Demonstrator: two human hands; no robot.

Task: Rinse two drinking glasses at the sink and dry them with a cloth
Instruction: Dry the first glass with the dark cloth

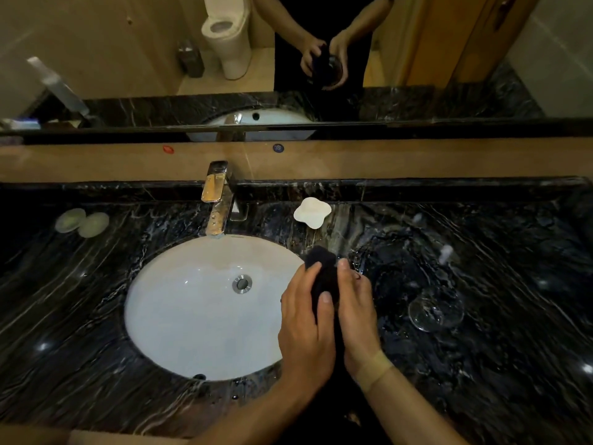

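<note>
Two hands wrap a dark cloth over the black marble table.

The left hand and right hand meet at the right rim of the oval white sink, fingers clamped on the dark cloth; whether a glass sits inside it, I cannot tell from above. A clear drinking glass lies on the table well to the right. A chrome tap stands behind the sink, and a white flower-shaped dish beside it. The wall mirror shows a toilet.
</note>
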